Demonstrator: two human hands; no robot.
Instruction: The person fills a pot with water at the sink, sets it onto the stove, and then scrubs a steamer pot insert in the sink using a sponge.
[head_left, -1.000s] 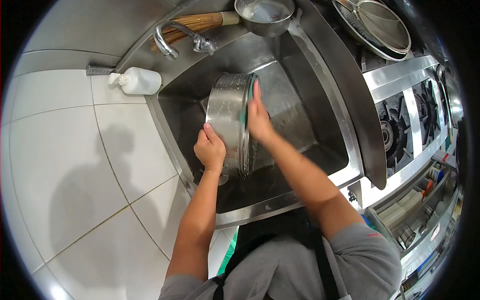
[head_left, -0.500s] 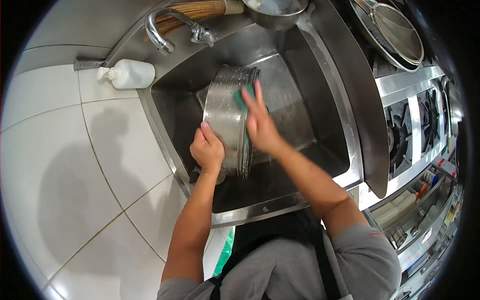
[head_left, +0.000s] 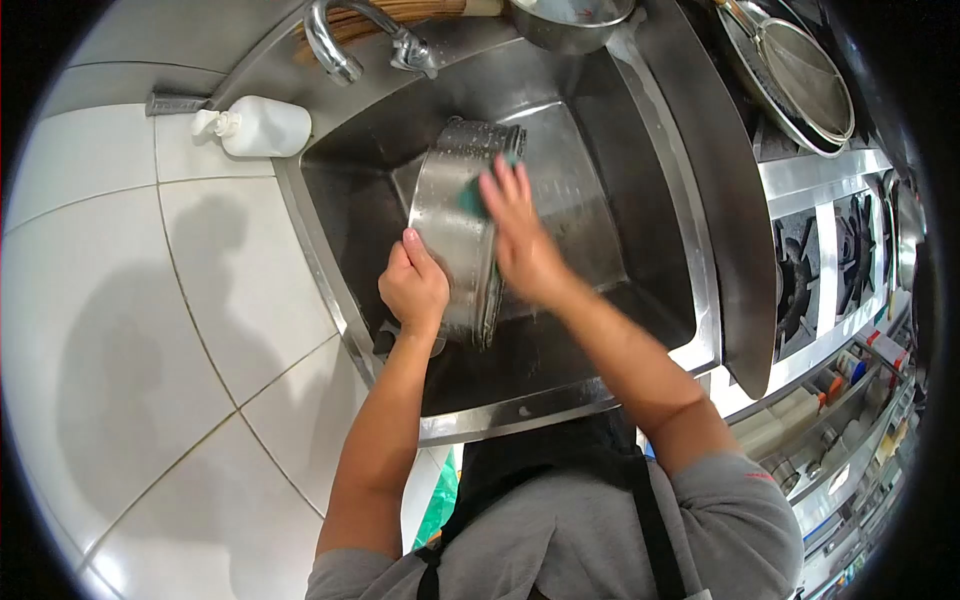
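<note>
A round steel pot (head_left: 450, 200), wet with droplets, is tipped on its side in the deep metal sink (head_left: 345, 225). My left hand (head_left: 414, 283) grips its near left rim, thumb up along the wall. Against the pot's side, my right hand (head_left: 515, 225) presses a green scouring pad (head_left: 472, 200), its fingers stretched over the pad and somewhat blurred by motion. Part of the pad is hidden beneath those fingers.
Above the sink's far left corner hangs a chrome faucet (head_left: 335, 50). A white pump bottle (head_left: 265, 127) lies on the tiled ledge. A metal bowl (head_left: 572, 25) sits at the back rim; strainers (head_left: 805, 75) and stove burners (head_left: 797, 280) are to the right.
My right hand and the green pad have shifted slightly over the pot's side. My left hand keeps its grip on the rim. The whole view has tilted a little.
</note>
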